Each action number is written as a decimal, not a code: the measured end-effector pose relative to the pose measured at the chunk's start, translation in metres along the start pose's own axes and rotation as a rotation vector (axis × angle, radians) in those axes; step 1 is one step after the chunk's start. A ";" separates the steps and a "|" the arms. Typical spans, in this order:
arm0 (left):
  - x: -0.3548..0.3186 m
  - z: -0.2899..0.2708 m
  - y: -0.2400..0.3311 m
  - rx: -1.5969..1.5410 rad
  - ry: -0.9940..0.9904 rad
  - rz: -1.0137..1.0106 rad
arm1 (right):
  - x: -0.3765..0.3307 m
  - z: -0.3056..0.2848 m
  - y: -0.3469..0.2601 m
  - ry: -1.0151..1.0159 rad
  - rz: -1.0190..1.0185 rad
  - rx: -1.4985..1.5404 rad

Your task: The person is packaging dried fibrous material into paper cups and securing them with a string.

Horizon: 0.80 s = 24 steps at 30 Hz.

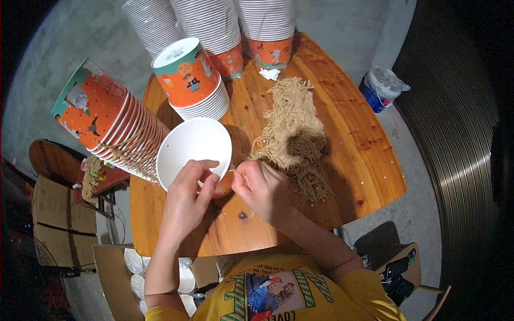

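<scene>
A paper bucket (201,139), white inside and orange outside, stands tilted on the table in front of me. A small hole shows in its left wall. My left hand (187,187) reaches over the near rim into it, thumb and forefinger apart, with nothing visible between them. Just outside the right wall, my right hand (262,187) is closed in a pinch on a thin tan cord (233,170), which runs toward the bucket's rim. Most of this cord is hidden by the fingers. Right of the bucket lies a big pile of tan cords (294,128), close to my right knuckles.
Stacked buckets with cord handles (112,117) lean at the left. Behind stand an upside-down bucket stack (190,80) and tall wrapped stacks (267,27). Crumpled white paper (270,73) lies near them. A cardboard box (115,278) sits below the wooden table's (364,155) near edge.
</scene>
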State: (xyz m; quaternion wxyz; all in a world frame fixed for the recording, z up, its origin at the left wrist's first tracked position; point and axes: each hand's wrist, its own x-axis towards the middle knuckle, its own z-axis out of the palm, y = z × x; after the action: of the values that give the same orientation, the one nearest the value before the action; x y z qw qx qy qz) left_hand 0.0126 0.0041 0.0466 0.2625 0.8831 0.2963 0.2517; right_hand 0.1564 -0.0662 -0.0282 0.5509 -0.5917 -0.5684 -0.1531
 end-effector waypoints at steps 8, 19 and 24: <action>-0.002 -0.004 -0.005 -0.002 -0.015 -0.018 | -0.001 0.003 -0.005 -0.002 0.026 0.075; -0.006 0.005 0.013 0.350 0.019 0.411 | 0.001 -0.034 -0.023 -0.308 0.578 0.577; -0.008 0.004 0.014 0.366 -0.046 0.395 | 0.001 -0.037 -0.019 -0.426 0.668 0.746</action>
State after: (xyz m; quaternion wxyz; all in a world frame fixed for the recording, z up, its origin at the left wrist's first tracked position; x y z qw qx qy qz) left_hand 0.0147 -0.0123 0.0500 0.0510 0.9621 0.1527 0.2203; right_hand 0.1571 -0.1011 -0.0056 0.6146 -0.5224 -0.4643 0.3658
